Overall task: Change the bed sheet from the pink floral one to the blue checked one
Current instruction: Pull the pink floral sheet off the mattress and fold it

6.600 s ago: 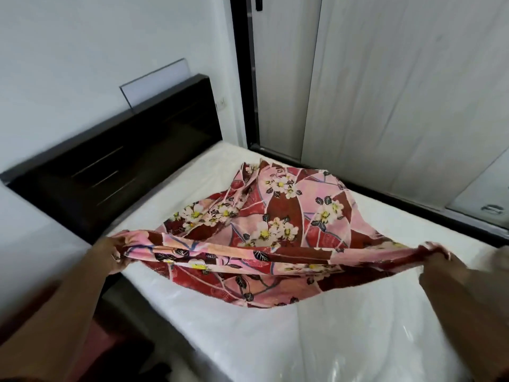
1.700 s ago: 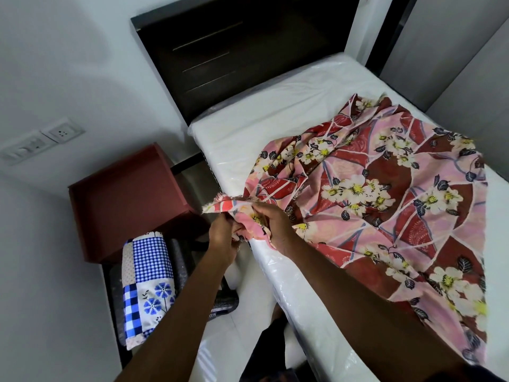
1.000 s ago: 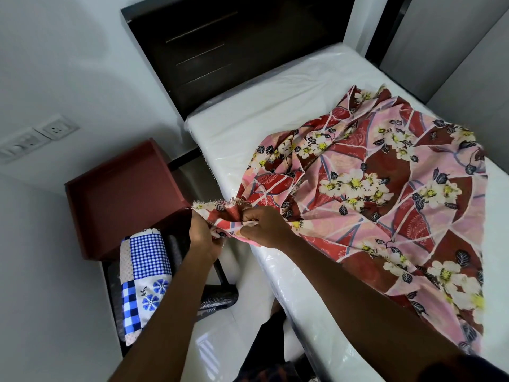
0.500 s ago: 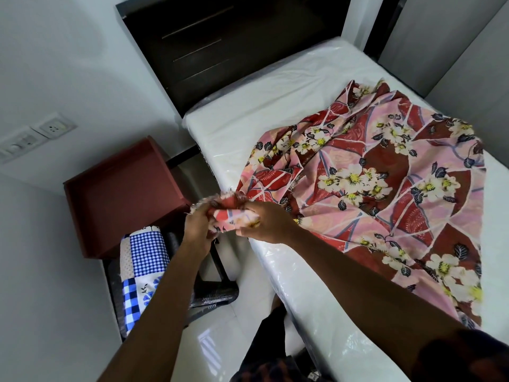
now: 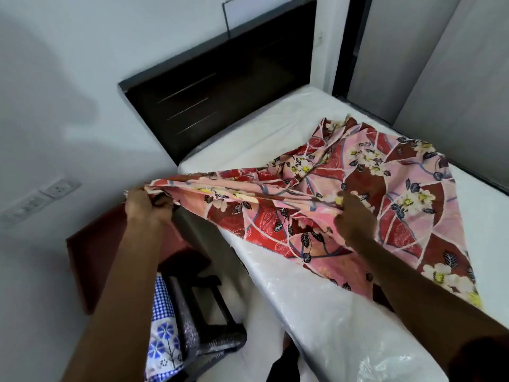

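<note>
Head view: left grip (image 5: 146, 205) and right grip (image 5: 355, 219) each clamp the pink floral fabric sheet (image 5: 385, 188) taut between them, its bulk beyond the right grip on the plastic-wrapped white mattress (image 5: 316, 326), so uneven pulling may slide it floorward.

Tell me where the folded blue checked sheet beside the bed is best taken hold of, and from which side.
Probably its long edge facing the bed, taken from above. The blue checked sheet lies folded on a dark stool; the wall is close on its far side and a red cabinet stands behind, leaving the bed side open. The left arm hides part of it.
</note>
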### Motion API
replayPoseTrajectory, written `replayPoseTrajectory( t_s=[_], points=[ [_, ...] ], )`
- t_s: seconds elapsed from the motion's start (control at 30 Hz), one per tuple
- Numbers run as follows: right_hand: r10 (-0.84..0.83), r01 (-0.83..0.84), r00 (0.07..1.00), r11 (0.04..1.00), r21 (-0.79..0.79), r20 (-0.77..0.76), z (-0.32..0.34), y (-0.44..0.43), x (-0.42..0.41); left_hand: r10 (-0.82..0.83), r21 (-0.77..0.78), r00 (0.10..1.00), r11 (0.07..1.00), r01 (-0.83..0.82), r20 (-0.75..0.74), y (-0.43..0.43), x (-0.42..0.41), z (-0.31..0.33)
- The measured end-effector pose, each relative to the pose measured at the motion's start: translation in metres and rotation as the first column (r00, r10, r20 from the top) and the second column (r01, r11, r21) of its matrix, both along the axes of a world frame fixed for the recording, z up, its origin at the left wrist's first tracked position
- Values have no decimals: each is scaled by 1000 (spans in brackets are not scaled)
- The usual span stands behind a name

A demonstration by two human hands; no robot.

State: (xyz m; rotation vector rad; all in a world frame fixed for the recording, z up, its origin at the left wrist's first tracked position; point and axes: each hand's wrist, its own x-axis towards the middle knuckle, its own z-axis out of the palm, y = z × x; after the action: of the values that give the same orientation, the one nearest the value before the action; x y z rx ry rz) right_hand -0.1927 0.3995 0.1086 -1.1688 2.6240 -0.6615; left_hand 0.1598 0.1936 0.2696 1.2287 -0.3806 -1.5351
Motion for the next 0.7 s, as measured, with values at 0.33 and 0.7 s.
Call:
replayPoseTrajectory(
  t_s=[0.33,0.7],
  points=[
    [-535,521,835,843,131,124,-34,169,-52,61,-96,995,994,-54,74,-51,32,59],
    [-483,465,825,875,134,292,-27,162,-49,-325,-78,679,868,490,658,60,-119,-31]
  ],
)
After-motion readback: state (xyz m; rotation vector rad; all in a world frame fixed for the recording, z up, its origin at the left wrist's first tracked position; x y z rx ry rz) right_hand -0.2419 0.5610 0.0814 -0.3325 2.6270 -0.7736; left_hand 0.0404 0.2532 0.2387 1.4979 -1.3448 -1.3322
